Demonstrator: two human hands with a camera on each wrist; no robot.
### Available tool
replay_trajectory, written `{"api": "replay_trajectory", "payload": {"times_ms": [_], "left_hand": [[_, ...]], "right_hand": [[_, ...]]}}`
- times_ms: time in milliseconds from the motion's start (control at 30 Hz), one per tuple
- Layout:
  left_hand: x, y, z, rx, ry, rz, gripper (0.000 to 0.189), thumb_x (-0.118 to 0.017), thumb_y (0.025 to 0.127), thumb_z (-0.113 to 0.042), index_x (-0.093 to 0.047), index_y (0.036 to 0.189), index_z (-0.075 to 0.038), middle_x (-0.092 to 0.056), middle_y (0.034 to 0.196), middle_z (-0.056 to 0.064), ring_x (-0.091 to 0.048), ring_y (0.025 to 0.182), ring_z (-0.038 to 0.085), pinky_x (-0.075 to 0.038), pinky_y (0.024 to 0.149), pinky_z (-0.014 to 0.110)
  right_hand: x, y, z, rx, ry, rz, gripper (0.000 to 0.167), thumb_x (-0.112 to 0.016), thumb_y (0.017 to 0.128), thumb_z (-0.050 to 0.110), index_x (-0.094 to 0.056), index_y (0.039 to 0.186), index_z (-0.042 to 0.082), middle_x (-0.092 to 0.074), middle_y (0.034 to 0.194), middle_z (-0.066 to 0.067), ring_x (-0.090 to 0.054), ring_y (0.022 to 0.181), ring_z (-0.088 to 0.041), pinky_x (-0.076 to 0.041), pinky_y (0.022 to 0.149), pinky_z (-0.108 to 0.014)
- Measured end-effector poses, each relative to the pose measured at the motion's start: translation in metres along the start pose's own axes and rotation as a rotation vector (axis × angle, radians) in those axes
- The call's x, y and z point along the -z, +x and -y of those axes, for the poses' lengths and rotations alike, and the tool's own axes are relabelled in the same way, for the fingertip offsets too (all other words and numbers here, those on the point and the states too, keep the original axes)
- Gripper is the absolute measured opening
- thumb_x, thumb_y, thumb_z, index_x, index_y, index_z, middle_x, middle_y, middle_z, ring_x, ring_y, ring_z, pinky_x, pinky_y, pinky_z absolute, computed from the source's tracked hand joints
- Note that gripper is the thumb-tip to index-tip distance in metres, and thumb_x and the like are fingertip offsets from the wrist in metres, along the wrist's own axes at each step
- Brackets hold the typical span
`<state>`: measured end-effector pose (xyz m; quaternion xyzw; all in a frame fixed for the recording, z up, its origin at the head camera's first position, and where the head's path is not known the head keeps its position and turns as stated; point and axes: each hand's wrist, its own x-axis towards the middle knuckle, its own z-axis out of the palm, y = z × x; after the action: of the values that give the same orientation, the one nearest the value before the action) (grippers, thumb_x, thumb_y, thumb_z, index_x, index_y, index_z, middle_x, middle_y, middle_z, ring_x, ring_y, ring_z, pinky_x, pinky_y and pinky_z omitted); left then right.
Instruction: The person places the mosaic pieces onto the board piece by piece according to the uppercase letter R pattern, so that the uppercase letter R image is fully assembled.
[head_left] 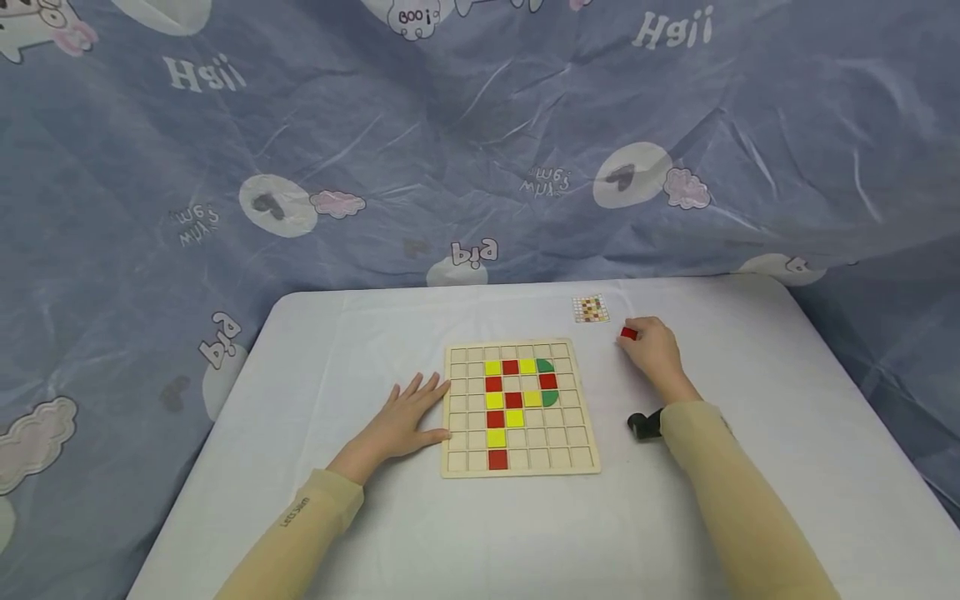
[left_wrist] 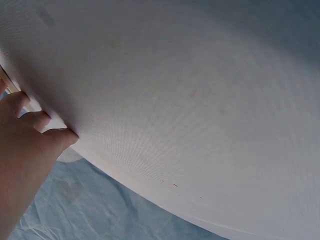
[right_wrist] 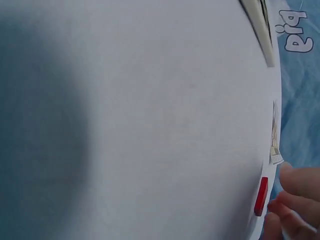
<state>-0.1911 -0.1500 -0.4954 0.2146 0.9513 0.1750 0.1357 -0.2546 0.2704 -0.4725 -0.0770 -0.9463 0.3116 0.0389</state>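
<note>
A square wooden grid board [head_left: 558, 437] lies on the table, with red, yellow and green tiles [head_left: 513, 418] set in its cells. My left hand [head_left: 401, 425] is spread flat at the board's left edge, with its thumb and a fingertip touching the rim. In the left wrist view, the fingers of that hand [left_wrist: 25, 135] reach toward a sliver of the board. To the right of the board, my right hand [head_left: 654, 350] pinches a red tile [head_left: 628, 333] at its fingertips. The right wrist view shows this red tile [right_wrist: 261, 196] edge-on by the fingers, close to the tabletop.
A small printed pattern card [head_left: 590, 308] lies near the table's back edge, left of the right hand. A black cylindrical object [head_left: 643, 426] shows by the right cuff. Behind the white table [head_left: 375, 333] hangs a blue printed curtain [head_left: 420, 167].
</note>
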Motion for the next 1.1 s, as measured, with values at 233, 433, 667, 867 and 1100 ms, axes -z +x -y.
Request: {"api": "replay_trajectory", "payload": {"times_ms": [233,433,667,867,1100], "left_hand": [[0.001,0.001,-0.001,-0.003,0.003,0.001,0.087,-0.067,0.086,-0.057,-0.029,0.157,-0.023,-0.021,0.165,0.005,-0.009,0.154,0.033,-0.006,0.121,0.062],[0.001,0.002,0.000,0.004,0.014,0.004,0.087,-0.067,0.087,-0.056,-0.027,0.157,-0.024,-0.020,0.165,0.003,-0.008,0.154,0.031,-0.005,0.122,0.061],[0.000,0.001,0.000,0.005,0.013,0.005,0.088,-0.067,0.086,-0.056,-0.027,0.157,-0.024,-0.021,0.165,0.004,-0.009,0.154,0.031,-0.006,0.122,0.061],[-0.001,0.001,0.001,0.001,0.008,0.004,0.087,-0.067,0.087,-0.056,-0.027,0.157,-0.023,-0.020,0.165,0.004,-0.008,0.154,0.032,-0.005,0.122,0.061],[0.000,0.001,0.000,0.002,0.011,0.003,0.088,-0.067,0.086,-0.057,-0.027,0.157,-0.024,-0.020,0.165,0.004,-0.008,0.154,0.032,-0.006,0.122,0.061]], "right_hand": [[0.000,0.000,-0.005,-0.055,-0.027,-0.011,0.035,-0.068,0.090,0.009,-0.065,0.121,-0.008,-0.054,0.127,-0.034,-0.051,0.118,-0.050,-0.044,0.100,-0.058],[0.001,-0.001,-0.003,-0.103,-0.010,0.025,0.035,-0.071,0.087,0.009,-0.063,0.118,-0.008,-0.058,0.118,-0.033,-0.055,0.108,-0.045,-0.047,0.093,-0.054],[-0.003,-0.007,-0.004,-0.098,0.025,0.036,0.031,-0.071,0.089,0.010,-0.062,0.113,-0.007,-0.061,0.107,-0.027,-0.057,0.095,-0.037,-0.050,0.083,-0.047],[-0.002,-0.021,0.002,-0.051,0.063,0.055,0.026,-0.070,0.091,0.015,-0.065,0.109,-0.002,-0.067,0.100,-0.021,-0.062,0.085,-0.029,-0.048,0.069,-0.031],[-0.010,-0.046,0.021,0.023,0.156,0.157,0.022,-0.074,0.088,0.017,-0.067,0.105,0.004,-0.068,0.097,-0.012,-0.063,0.082,-0.021,-0.049,0.069,-0.025]]}}
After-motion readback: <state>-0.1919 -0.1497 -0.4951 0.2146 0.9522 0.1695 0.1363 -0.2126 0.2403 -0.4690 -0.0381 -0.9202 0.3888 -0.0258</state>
